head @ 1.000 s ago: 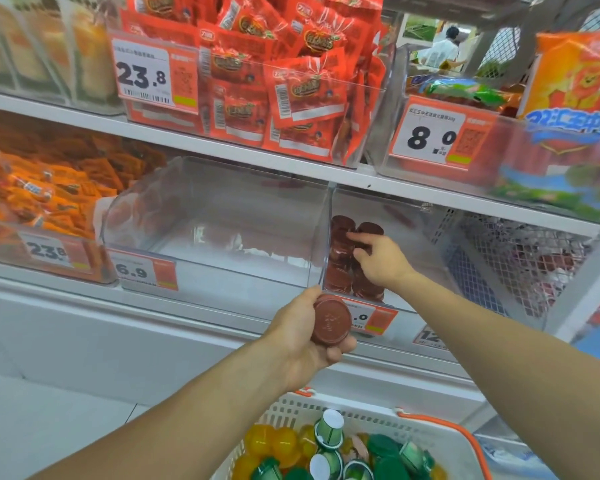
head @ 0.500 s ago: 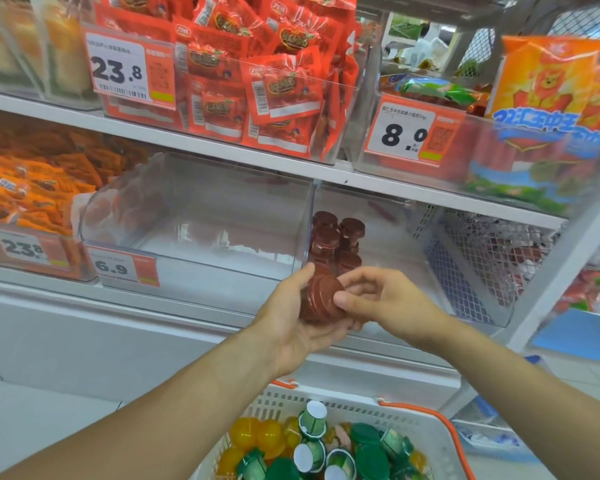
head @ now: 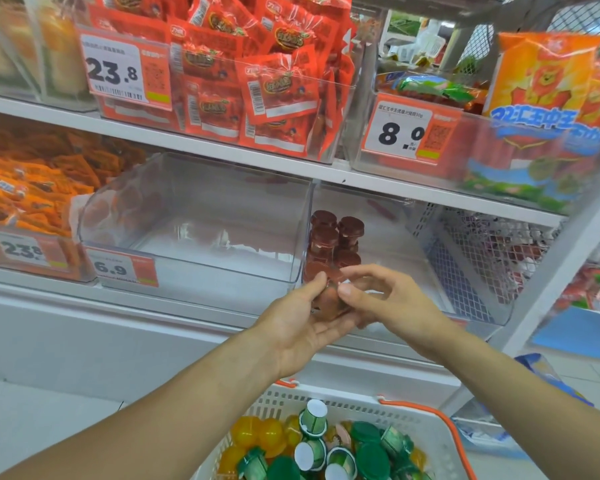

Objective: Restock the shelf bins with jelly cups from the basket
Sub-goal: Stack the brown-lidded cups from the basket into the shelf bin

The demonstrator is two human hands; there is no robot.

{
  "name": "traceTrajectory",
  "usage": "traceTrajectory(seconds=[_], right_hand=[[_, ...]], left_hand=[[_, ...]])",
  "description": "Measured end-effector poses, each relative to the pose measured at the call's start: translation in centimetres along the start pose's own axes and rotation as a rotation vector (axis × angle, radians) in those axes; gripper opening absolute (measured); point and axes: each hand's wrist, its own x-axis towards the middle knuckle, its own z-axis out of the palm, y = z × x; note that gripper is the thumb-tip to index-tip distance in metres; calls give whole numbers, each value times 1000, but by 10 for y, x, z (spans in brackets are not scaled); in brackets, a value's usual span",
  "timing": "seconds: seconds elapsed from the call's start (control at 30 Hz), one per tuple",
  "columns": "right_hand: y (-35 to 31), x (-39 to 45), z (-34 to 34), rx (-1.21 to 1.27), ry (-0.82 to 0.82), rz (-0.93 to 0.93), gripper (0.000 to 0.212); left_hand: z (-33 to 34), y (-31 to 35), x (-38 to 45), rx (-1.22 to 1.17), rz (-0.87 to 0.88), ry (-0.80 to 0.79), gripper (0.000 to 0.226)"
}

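Note:
My left hand cups a brown jelly cup in its palm, in front of the right clear shelf bin. My right hand meets it from the right and pinches the same cup with thumb and fingers. Several brown jelly cups stand stacked at the left side of that bin. Below, a white basket with orange handles holds green-lidded cups and yellow cups.
A large clear bin tagged 6.9 sits left of the brown cups. Orange snack packs fill the bin at far left. Red packets and an 8.0 bin occupy the shelf above. A white mesh divider stands at right.
My right hand came back out of the bin to the cup in my left hand and now pinches it. The left hand tilted its palm up.

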Motion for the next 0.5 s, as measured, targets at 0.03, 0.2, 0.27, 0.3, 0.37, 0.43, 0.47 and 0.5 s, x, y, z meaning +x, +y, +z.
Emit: traceTrajectory(seconds=[0.03,0.2,0.27,0.3,0.37,0.43,0.47,0.5], right_hand=[[-1,3,-1,12,11,-16,46],[-14,40,-29,-92,64,-19,40],[-8,70,-43,-174,161,-4,39],[-3,84,-49,-257,199,-5,38],[11,109,-58,-489,230,-12,37],[21,125,-62,-667,222,-15,36],[24,130,-64,-711,218,-14,35],[28,134,-64,-737,219,-12,34]], left_hand=[[0,1,0,2,-5,-7,39],[-8,-1,5,165,-54,64,37],[-11,-2,7,191,-18,105,20],[-11,-2,7,196,-7,126,15],[-13,-3,10,233,10,166,14],[-15,-5,14,300,36,201,17],[-17,-7,15,326,46,213,18],[-18,-9,17,342,49,221,18]])
